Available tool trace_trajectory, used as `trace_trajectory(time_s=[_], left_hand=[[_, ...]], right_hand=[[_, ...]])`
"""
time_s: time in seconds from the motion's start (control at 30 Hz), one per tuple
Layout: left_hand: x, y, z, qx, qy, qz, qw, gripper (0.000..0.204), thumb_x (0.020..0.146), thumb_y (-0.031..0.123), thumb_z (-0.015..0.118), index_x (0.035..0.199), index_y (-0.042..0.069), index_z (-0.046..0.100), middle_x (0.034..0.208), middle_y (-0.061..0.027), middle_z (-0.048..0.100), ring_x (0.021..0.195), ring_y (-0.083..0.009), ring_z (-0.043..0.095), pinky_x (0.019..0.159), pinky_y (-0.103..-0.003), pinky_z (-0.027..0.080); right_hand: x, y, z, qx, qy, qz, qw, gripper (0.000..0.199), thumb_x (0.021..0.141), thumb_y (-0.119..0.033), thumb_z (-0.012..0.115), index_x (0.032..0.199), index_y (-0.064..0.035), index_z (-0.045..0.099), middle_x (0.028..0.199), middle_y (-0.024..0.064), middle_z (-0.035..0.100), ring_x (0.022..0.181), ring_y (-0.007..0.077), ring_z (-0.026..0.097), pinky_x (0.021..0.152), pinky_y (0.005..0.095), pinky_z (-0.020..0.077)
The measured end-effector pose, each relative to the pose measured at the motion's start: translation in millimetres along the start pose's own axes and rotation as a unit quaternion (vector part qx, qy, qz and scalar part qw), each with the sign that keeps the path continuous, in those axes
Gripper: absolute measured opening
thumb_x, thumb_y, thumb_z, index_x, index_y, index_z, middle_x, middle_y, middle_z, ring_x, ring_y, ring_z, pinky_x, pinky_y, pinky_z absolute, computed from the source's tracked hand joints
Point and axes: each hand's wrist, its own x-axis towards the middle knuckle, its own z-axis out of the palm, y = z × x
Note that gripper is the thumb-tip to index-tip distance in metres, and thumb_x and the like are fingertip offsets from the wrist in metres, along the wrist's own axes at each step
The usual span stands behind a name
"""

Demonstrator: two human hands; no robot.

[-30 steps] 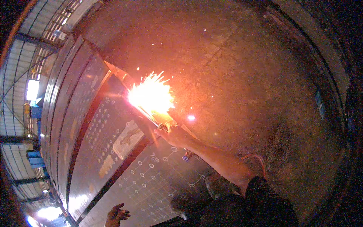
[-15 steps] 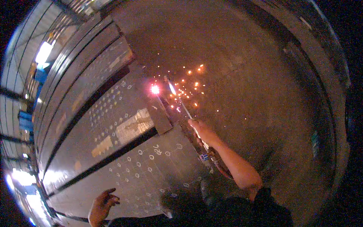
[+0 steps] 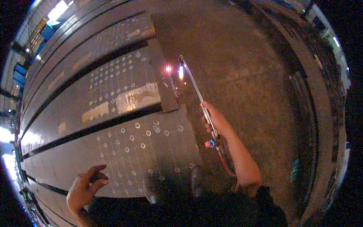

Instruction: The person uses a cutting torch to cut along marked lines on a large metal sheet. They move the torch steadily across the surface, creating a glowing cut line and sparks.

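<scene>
My right hand [image 3: 215,119] is wrapped round a long metal cutting torch [image 3: 194,82]. The torch head burns with a short flame [image 3: 181,72], blue-white turning yellow at its tip. Just left of it, a glowing pink-white spot [image 3: 168,69] shines at the end of a steel beam [image 3: 128,77], beside a flat end plate [image 3: 167,94]. Red and blue valve knobs [image 3: 211,144] and hoses [image 3: 224,162] sit below my grip. My left hand [image 3: 85,189] hovers over the nearer beam [image 3: 117,155], empty, its fingers loosely bent and apart from the thumb.
Several steel beams lie side by side on the left with dark gaps between them, marked with chalk circles and lines. A tan patch [image 3: 138,98] lies on the middle beam. Brown floor [image 3: 242,75] stretches to the right, with long dark steel pieces [image 3: 306,106] beyond.
The burst of orange sparks has mostly died away. The torch is now angled more upright and its flame stands apart from the glowing spot, which has dimmed. My view has shifted.
</scene>
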Motion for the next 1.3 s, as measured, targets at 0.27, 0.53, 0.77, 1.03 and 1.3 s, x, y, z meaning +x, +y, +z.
trace_trajectory(time_s=[0.27,0.53,0.77,1.03,1.3], left_hand=[[4.3,-8.9,-1.8,-0.011,0.005,0.004,1.0,0.043,0.089,0.018,0.066,0.127,0.002,0.053,0.095,-0.0151,0.071,0.09,-0.0246,0.069,0.083,-0.035,0.052],[11.0,-10.5,-0.5,-0.026,0.003,0.003,1.0,0.044,0.089,0.017,0.066,0.127,0.001,0.053,0.095,-0.0158,0.07,0.09,-0.025,0.068,0.083,-0.035,0.052],[8.5,-5.1,-1.6,-0.028,0.006,-0.015,0.999,0.044,0.089,0.018,0.066,0.127,0.0,0.052,0.095,-0.0163,0.07,0.09,-0.0252,0.068,0.084,-0.035,0.052],[8.3,-8.4,-0.2,-0.041,0.015,-0.016,0.999,0.046,0.088,0.021,0.067,0.126,0.0,0.054,0.092,-0.0155,0.07,0.088,-0.0239,0.068,0.082,-0.035,0.051],[7.5,-4.7,1.4,-0.032,0.02,-0.026,0.999,0.045,0.088,0.02,0.066,0.126,0.0,0.054,0.092,-0.0136,0.07,0.087,-0.022,0.067,0.08,-0.033,0.051]], right_hand=[[36.6,-10.2,26.6,-0.011,-0.022,-0.015,1.0,0.049,0.09,-0.059,0.05,0.106,-0.0128,0.053,0.064,0.0024,0.05,0.044,0.0095,0.046,0.036,0.0264,0.0399],[31.2,-15.2,40.0,-0.012,-0.028,-0.015,0.999,0.046,0.092,-0.055,0.049,0.109,-0.0127,0.052,0.063,0.0022,0.05,0.042,0.0102,0.045,0.034,0.0272,0.0393],[31.9,-11.6,42.9,-0.03,-0.019,-0.044,0.998,0.053,0.09,-0.063,0.047,0.092,-0.0096,0.053,0.064,0.0034,0.05,0.044,0.0139,0.051,0.036,0.0301,0.0432],[29.1,-14.0,48.2,-0.034,-0.028,-0.044,0.998,0.05,0.091,-0.06,0.048,0.094,-0.0099,0.052,0.066,0.004,0.051,0.044,0.0141,0.05,0.035,0.031,0.0421],[22.8,-16.8,50.1,-0.034,-0.035,-0.045,0.998,0.05,0.091,-0.06,0.048,0.093,-0.0101,0.049,0.065,0.0032,0.05,0.044,0.0134,0.048,0.034,0.0302,0.0415]])
